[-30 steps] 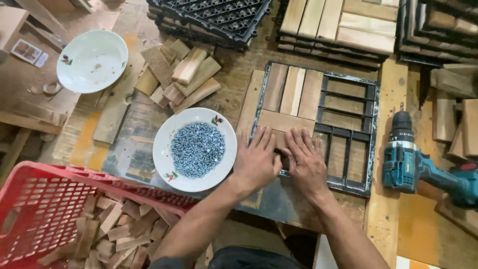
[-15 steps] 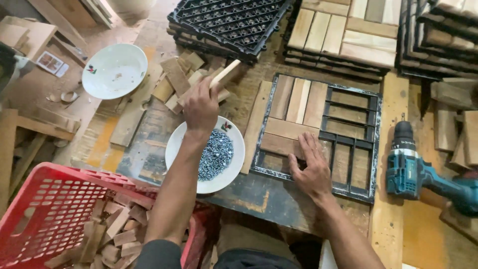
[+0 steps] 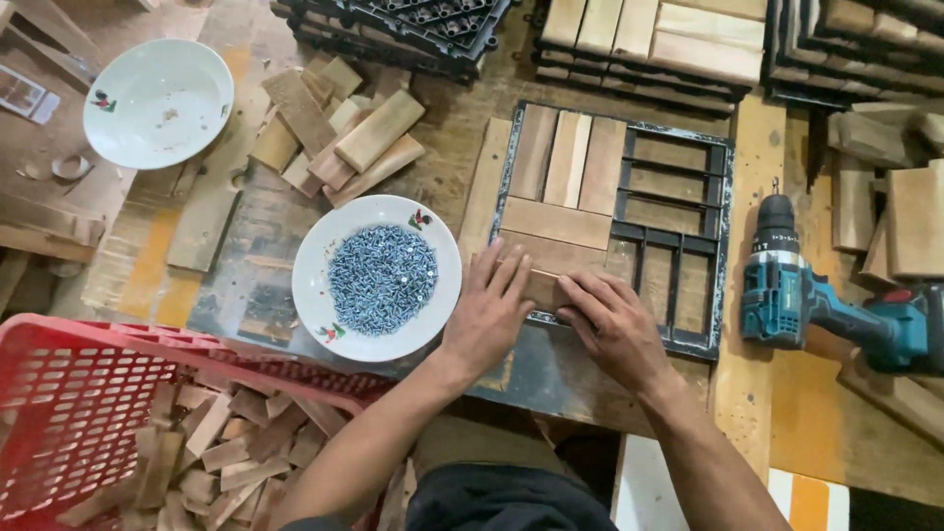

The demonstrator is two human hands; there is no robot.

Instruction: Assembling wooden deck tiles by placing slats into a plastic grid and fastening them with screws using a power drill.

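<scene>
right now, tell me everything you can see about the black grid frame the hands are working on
The black grid frame lies flat on the worn wooden workbench. It looks like moulded plastic, square, with open slots. Its left half is filled with pale wooden slats, upright ones above, crosswise ones below; the right half is still bare. The left hand and right hand press a slat at its near edge. A plate of screws sits to its left, a teal drill to its right.

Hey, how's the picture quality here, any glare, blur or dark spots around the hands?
Head view: sharp and evenly lit; left hand and right hand show no motion blur; slight sheen on the plate of screws; soft shadows only; black plastic grid stays readable.
</scene>
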